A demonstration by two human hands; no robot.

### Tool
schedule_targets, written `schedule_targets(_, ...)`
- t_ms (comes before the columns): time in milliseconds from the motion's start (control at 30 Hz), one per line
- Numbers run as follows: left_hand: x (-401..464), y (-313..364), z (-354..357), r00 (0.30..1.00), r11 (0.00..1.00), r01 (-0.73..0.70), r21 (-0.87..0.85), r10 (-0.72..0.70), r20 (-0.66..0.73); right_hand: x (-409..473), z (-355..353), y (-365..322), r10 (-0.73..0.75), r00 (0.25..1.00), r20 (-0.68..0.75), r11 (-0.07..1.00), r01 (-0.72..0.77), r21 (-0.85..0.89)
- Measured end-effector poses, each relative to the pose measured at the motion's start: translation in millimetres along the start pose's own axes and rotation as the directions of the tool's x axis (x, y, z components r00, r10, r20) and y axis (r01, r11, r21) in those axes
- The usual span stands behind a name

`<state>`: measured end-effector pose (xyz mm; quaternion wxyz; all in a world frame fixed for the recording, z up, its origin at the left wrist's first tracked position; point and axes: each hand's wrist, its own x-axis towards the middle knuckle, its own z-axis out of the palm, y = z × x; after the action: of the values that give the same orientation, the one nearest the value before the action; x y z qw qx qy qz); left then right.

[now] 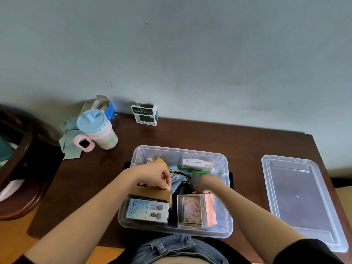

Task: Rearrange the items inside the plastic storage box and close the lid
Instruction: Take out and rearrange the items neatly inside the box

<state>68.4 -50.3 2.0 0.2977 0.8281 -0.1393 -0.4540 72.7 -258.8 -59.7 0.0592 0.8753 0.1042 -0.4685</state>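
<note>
At the bottom of the frame are the person's blue jeans (177, 248), right against the near edge of the dark brown desk (190, 134). Just past that edge, in the lower middle, sits the clear plastic storage box (227, 164) with its top open. Inside, nearest the person, stand a blue and white carton (147, 210) on the left and a clear case with a pink rose (192, 209) on the right.

The left hand (155, 176) is inside the box, its fingers curled and pinching the top of a brown cardboard box (150, 193). The right hand (206, 183) is inside too, curled down among black cords (182, 184); what it grips cannot be told. Farther back in the box lie a wipes pack (174, 179) and a white package (198, 164).

The clear lid (302, 199) lies flat at the right, near the desk's right edge and apart from the box. Bare desk shows between them.

At the upper left stand a cup with a blue lid (96, 130), a green cloth (69, 140) and a green and white carton (145, 114) by the grey wall (190, 54).
</note>
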Motion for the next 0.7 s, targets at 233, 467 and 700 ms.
schedule_targets(233,1,-5,4,1.0,0.999,-0.01,-0.046,0.009,-0.025,-11,-7,4,-0.017,1.0,0.006,0.996,0.018,-0.09)
schedule_targets(467,0,-11,8,0.996,0.995,-0.027,-0.095,0.019,-0.082,-40,-5,11,0.028,0.91,-0.414,0.998,0.001,0.07)
schedule_targets(700,1,-10,9,0.995,0.989,-0.029,-0.143,0.015,-0.098,-65,-7,24,0.079,0.706,-0.704,0.895,0.261,0.362)
